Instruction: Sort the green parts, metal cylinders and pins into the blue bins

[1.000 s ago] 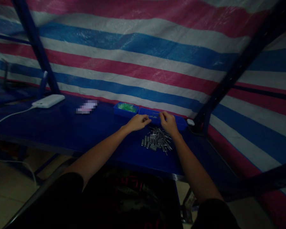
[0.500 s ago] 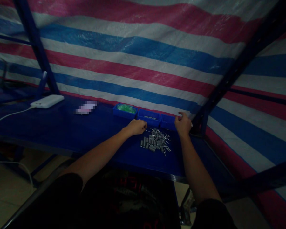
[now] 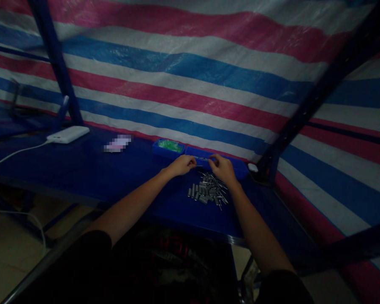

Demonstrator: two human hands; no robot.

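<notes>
My left hand (image 3: 184, 165) is closed in a pinch on a thin metal rod (image 3: 199, 166), whose tip points right. Across from it, my right hand (image 3: 222, 169) is held with thumb and forefinger close together, in front of the blue bins; what they hold, if anything, is too small and dark to make out. Just below both hands lies a pile of short grey cylinders (image 3: 203, 198) and thin metal rods (image 3: 222, 195). Behind the hands stands the middle blue bin (image 3: 191, 151), with a few small pieces in it. The right-hand blue bin (image 3: 240, 169) is partly covered by my right hand.
A blue bin (image 3: 158, 150) of green and clear small pieces (image 3: 170, 145) stands left of the others. A white device (image 3: 68, 134) with a cable and a blurred-out item (image 3: 118, 143) lie further left. A small white object (image 3: 252, 167) sits by the frame post (image 3: 274, 158).
My right hand has moved left from the right-hand bin toward my left hand. My left hand has stayed near the pile, the rod in its fingers now showing. The view has shifted slightly.
</notes>
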